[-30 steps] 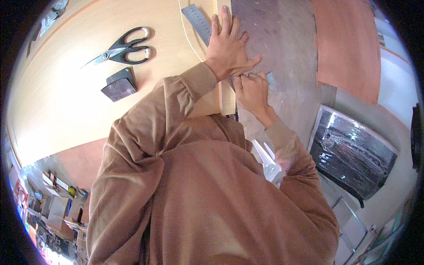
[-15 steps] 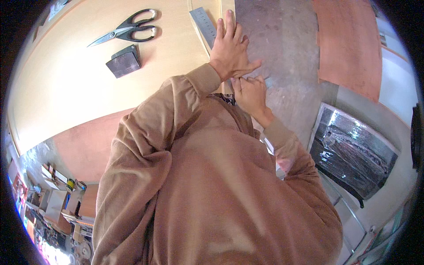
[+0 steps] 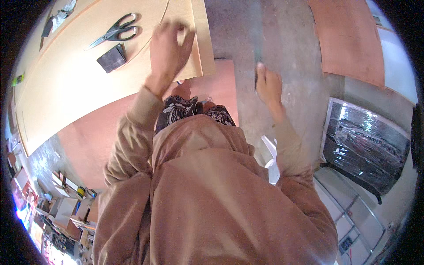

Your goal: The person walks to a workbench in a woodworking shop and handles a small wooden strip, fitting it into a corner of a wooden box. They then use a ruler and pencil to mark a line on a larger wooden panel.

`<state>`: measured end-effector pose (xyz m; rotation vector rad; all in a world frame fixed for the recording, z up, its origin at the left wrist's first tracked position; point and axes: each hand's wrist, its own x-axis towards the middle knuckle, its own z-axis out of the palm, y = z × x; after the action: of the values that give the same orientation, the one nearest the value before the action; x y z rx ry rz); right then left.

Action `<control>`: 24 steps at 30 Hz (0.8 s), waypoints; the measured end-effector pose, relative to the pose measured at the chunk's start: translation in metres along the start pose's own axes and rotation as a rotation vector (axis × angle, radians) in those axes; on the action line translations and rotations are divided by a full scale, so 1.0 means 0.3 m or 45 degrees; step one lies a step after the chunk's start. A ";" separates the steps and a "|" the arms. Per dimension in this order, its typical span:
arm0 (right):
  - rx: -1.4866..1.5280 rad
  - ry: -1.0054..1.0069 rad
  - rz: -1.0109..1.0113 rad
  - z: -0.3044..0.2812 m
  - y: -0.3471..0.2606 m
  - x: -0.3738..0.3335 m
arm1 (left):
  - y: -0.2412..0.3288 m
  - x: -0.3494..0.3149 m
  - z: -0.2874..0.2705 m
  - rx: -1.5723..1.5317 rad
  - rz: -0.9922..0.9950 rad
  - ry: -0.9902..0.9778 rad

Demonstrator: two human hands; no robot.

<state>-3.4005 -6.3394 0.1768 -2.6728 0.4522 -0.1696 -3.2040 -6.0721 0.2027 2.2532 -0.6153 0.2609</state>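
My left hand (image 3: 170,53) is raised over the pale wooden board (image 3: 88,88), near its right edge. Its fingers look curled but are smeared by motion. A thin curved strip (image 3: 145,46) passes by that hand; whether I hold it cannot be seen. Out over the grey floor, my right hand (image 3: 268,88) is closed round a long thin blue-grey thing (image 3: 258,46), too blurred to name. Farther left on the board lie black-handled scissors (image 3: 115,33), their blades pointing left. A small dark block (image 3: 111,58) is just below them.
Reddish-brown sheets lie under the board (image 3: 88,150) and at the upper right (image 3: 346,42). A plastic-wrapped dark panel (image 3: 366,141) stands at the right. Shelves and clutter (image 3: 66,216) fill the lower left. Something white (image 3: 272,163) is beside my right sleeve.
My hands have moved apart, the left one leftward over the board, the right one away from its edge. The steel ruler no longer shows on the board. The thin strip now bends leftward.
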 end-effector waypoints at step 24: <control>0.390 -0.064 1.137 -0.040 0.456 -0.735 | 0.092 -0.049 0.222 0.401 -0.487 -0.154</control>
<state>-3.6491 -6.3866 0.1188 -1.9506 1.4032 0.0925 -3.2309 -6.1319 0.1692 2.6489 -0.2010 0.0293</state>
